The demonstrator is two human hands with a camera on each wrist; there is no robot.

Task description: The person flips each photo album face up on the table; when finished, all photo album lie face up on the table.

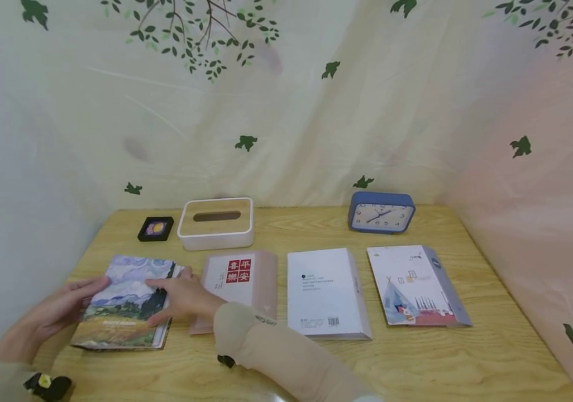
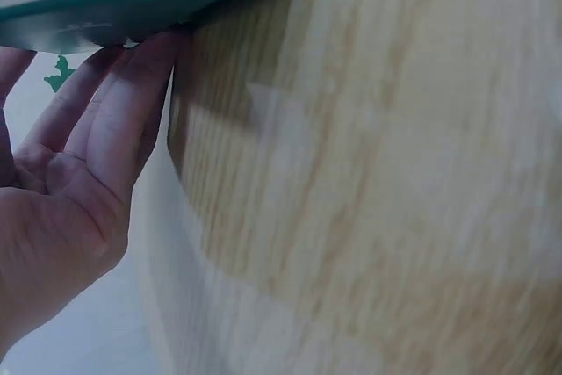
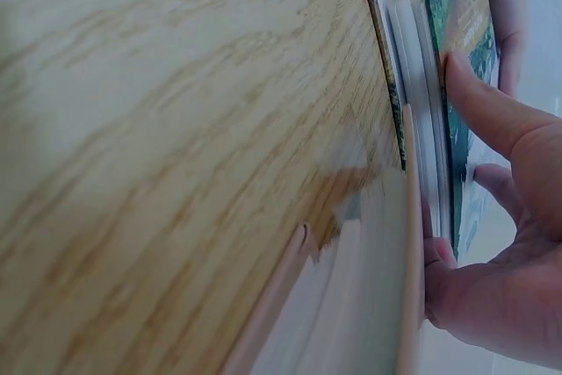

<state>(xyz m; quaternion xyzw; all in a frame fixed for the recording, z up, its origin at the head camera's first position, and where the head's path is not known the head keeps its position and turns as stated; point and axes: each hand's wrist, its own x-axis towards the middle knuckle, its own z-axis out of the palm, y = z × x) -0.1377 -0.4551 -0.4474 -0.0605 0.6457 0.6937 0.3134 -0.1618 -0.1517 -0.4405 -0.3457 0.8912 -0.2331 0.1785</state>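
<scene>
A hardcover book [image 1: 128, 301] with a painted landscape cover is on the left of the table, between both hands. My left hand [image 1: 62, 307] holds its left edge, and in the left wrist view the fingers [image 2: 132, 103] reach to the book's green-edged spine. From the other side my right hand [image 1: 188, 296] grips the right edge, thumb on the cover; in the right wrist view some fingertips [image 3: 442, 252] are at the page side. Just right of it lies a pink book [image 1: 266, 279] with red square characters, partly covered by my right hand and sleeve.
Right of these lie a white book [image 1: 316, 296] and a book with a tent picture [image 1: 407, 285]. Along the back of the wooden table [image 1: 482, 335] stand a small black frame [image 1: 156, 229], a tissue box [image 1: 216, 240] and a blue clock [image 1: 382, 212]. Printed curtains [image 1: 291, 111] surround it.
</scene>
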